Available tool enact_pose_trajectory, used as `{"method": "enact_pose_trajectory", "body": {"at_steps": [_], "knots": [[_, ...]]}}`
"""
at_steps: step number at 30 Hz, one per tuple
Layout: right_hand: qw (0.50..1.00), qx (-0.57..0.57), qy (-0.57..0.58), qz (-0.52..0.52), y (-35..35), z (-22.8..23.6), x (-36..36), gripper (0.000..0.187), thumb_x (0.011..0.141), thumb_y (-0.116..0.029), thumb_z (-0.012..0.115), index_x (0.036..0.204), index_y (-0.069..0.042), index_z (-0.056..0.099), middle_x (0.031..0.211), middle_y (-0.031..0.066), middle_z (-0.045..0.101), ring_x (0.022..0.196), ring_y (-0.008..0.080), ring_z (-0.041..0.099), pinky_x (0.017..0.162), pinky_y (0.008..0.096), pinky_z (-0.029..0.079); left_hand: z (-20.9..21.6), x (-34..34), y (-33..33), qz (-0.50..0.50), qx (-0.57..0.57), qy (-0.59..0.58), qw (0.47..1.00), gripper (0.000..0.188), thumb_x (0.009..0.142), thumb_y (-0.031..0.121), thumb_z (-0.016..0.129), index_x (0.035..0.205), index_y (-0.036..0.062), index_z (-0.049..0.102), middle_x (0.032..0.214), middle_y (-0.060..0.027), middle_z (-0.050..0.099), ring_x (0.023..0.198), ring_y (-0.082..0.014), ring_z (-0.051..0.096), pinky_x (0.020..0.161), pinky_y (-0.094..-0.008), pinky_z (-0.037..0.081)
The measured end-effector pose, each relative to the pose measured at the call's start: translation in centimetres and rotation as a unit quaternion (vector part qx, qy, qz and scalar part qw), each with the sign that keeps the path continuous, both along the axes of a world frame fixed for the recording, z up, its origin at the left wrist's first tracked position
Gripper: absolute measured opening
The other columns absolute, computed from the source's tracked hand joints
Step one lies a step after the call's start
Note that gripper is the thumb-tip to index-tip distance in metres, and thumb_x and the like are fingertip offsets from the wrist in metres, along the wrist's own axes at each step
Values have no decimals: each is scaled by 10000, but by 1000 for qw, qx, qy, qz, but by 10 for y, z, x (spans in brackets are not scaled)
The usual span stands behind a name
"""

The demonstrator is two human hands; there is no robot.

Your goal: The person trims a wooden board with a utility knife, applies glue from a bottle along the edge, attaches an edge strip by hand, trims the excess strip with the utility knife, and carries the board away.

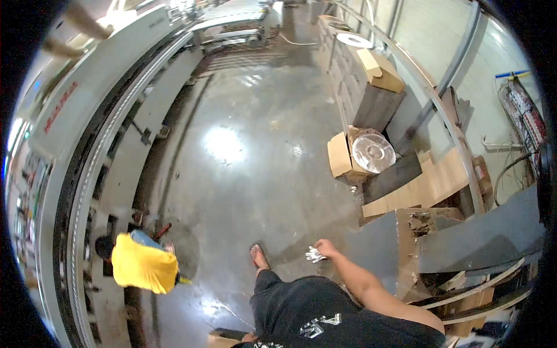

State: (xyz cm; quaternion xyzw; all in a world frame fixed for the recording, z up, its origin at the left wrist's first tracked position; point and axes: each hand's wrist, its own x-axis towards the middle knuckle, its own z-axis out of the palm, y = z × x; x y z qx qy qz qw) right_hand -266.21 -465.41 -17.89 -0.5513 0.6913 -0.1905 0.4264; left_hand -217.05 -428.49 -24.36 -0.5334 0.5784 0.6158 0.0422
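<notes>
My right hand (326, 248), its arm stretched out to the right of my body, is closed on a white glove (314, 254) whose fingers hang loose above the floor. At the lower edge a small part of my left hand (249, 337) shows beside a brown cardboard piece or box (219, 341). Its fingers are hidden, so whether it grips the cardboard does not show. One of my feet (259, 255) is on the grey floor ahead of my body.
A person in a yellow top (144, 264) bends beside the long machine (98, 145) on the left. On the right stand stacked cartons (365, 95), an opened box with a plastic-wrapped reel (374, 153), and cardboard sheets (420, 188). A roller conveyor (229, 20) lies at the far end.
</notes>
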Motion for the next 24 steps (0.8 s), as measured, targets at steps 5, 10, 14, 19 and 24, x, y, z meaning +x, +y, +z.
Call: {"method": "enact_pose_trajectory", "body": {"at_steps": [5,10,14,19,24], "knots": [[974,141,104,-143,-15,-46,-44,248,892,-295,618,883,-72,726,729,123,692,610,250,640,576,415,507,15,83,-258,437,227,-60,868,379,973,377,580,1219,90,614,979,-123,652,819,-293,637,666,-454,516],[925,332,58,-173,-28,-6,7,322,906,-360,631,998,-63,717,853,139,721,726,257,681,628,432,522,47,113,-544,367,36,-70,927,418,988,386,583,1248,59,594,1060,-85,706,888,-213,668,642,-389,516],[900,382,25,-210,-53,-40,36,326,902,-346,627,1007,-51,719,851,148,724,724,269,684,628,436,523,109,58,-756,356,-63,-14,932,437,995,356,580,1287,31,583,1109,-92,708,953,-202,673,685,-345,510],[906,358,-12,-227,-195,-67,36,332,898,-330,623,1017,-37,723,849,160,728,721,284,688,628,441,525,101,16,-889,363,-56,22,930,466,1000,339,593,1352,36,561,1127,-95,709,972,-208,684,710,-333,522],[959,194,95,-184,-402,-81,-26,339,893,-313,619,1028,-22,727,847,171,731,718,299,692,628,446,527,52,-2,-912,365,139,-54,919,427,1007,350,614,1332,75,576,1068,-111,716,865,-232,687,662,-346,527]]}}
